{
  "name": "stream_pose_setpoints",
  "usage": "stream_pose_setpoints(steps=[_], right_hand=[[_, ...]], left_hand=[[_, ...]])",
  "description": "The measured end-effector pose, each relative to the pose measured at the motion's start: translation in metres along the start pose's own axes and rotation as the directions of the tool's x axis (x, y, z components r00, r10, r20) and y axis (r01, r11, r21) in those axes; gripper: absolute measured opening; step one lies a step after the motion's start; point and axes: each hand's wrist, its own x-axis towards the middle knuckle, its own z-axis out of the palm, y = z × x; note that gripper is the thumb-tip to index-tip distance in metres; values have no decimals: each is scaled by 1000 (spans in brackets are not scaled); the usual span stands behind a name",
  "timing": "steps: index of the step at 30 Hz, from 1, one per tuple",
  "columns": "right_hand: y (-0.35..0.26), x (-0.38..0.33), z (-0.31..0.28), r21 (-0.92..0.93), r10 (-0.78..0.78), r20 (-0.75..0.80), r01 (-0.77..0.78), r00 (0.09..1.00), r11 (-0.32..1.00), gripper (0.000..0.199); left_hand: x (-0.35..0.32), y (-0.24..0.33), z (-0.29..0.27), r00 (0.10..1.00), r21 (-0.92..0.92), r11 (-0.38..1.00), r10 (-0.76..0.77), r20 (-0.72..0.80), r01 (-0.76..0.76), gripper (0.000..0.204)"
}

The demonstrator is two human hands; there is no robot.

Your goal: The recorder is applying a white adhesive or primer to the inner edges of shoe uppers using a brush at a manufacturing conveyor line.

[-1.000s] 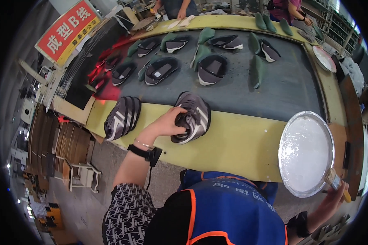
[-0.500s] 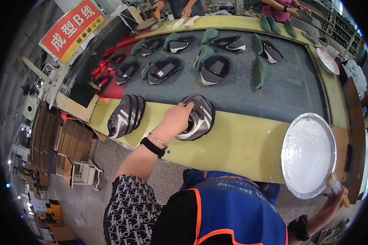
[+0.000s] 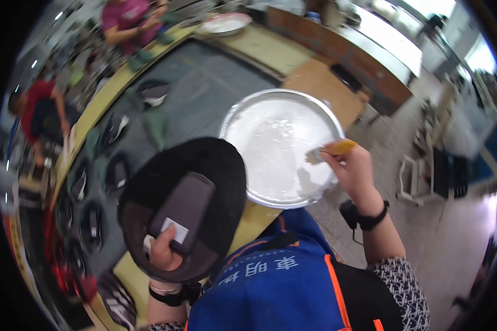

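Note:
My left hand (image 3: 164,254) grips the edge of a dark shoe upper (image 3: 218,165), its thumb pressed inside beside a white label. The upper's hollow side faces me, with a grey tongue-shaped piece (image 3: 190,198) lying in it. My right hand (image 3: 352,168) is closed around a brush (image 3: 341,148) with a yellow handle. The brush's bristles hang over the right part of a round metal tray (image 3: 234,113) holding a white, wet-looking liquid. The upper overlaps the tray's near left rim in view; whether they touch I cannot tell.
On the dark conveyor belt (image 3: 196,71) lie several shoe uppers and green shoe lasts (image 3: 154,129). A grey striped shoe upper (image 3: 116,300) sits on the yellow ledge at lower left. Two people work beyond the belt. Another white basin (image 3: 226,25) stands far back.
The view has swung right. My left hand has lifted a shoe upper off the yellow ledge and turned its hollow side up. My right hand has brought the brush from beside the tray to above it.

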Motion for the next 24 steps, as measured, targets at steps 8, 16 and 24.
stream_pose_setpoints(steps=[8, 16, 24], right_hand=[[1, 21, -2, -165, 21, 105, -4, 994, 986, 14], [-50, 19, -11, 86, -311, 9, 310, 950, 947, 14], [-43, 13, -14, 164, -101, 46, 92, 994, 982, 11]], left_hand=[[72, -25, 63, 758, 156, 752, -652, 32, 640, 26], [85, -52, 105, 660, 276, 648, -749, 62, 710, 21], [58, -35, 104, 985, 304, 946, -148, 90, 115, 47]])
